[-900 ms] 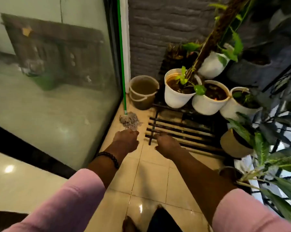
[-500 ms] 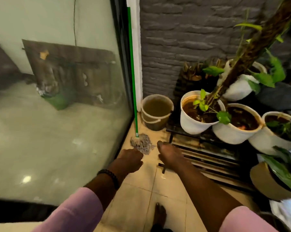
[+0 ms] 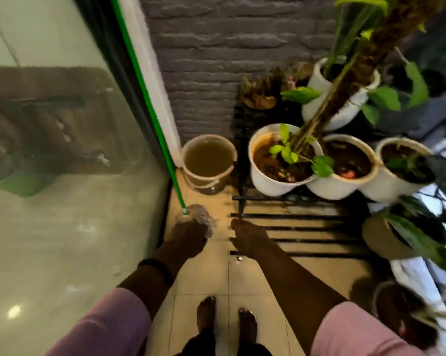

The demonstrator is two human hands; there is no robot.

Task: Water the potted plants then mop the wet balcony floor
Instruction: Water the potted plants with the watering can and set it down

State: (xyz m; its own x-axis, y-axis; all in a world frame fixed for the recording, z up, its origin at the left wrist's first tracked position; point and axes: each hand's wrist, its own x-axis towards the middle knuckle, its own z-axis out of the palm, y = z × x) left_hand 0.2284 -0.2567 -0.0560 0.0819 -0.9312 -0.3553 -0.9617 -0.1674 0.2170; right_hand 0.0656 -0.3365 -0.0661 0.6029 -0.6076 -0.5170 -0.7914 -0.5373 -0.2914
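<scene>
Left hand [image 3: 188, 238] reached down, fingers loosely curled, empty, beside the grey string mop head [image 3: 197, 214] on its green pole [image 3: 150, 106]; right hand [image 3: 247, 236] extended, relaxed, empty.

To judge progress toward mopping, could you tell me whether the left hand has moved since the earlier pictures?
Yes: the left hand has moved forward, now reaching the mop head.

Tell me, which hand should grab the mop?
Probably the left hand. It reaches out just below the mop head and beneath the green handle leaning in the corner. The right hand is further over, near the black rack.
</scene>
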